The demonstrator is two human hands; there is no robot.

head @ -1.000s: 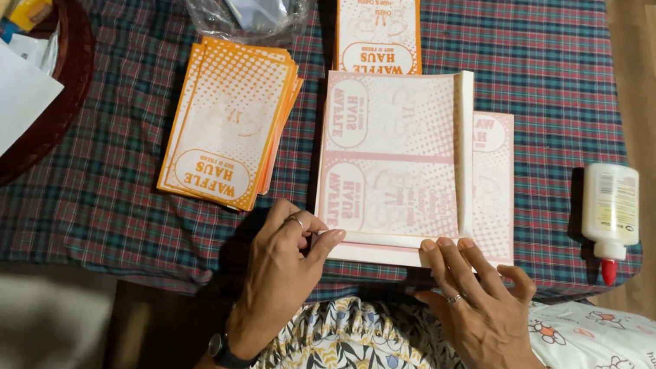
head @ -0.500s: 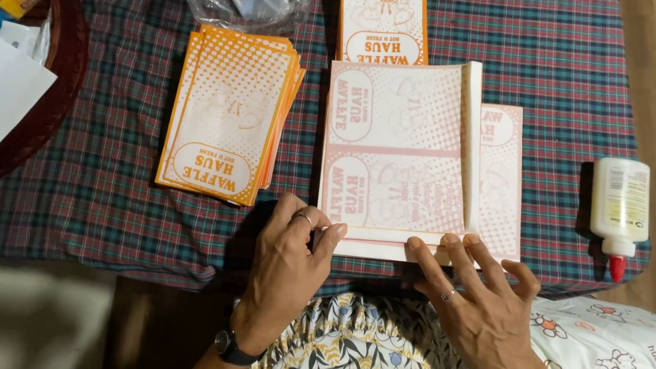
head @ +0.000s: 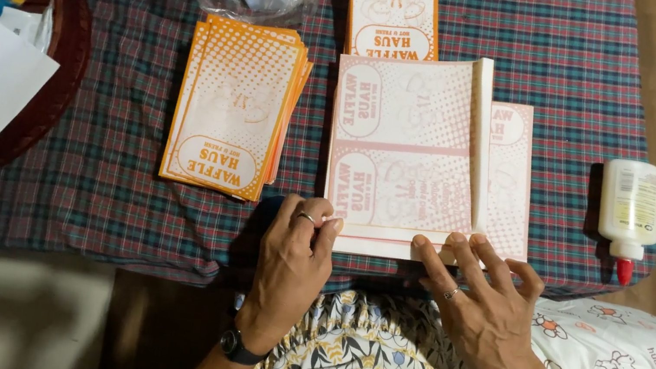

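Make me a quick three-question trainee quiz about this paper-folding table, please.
1. True or false: the glue bottle lies on its side, right of the folded paper sheet.
2. Which hand touches the sheet's near left corner: A left hand, B right hand?
3. What colour is the stack of printed bags?

Key: 1 true; 2 A; 3 orange and white.

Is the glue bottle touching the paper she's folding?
Apart. The head view shows a strip of bare plaid tablecloth between the glue bottle and the folded paper sheet.
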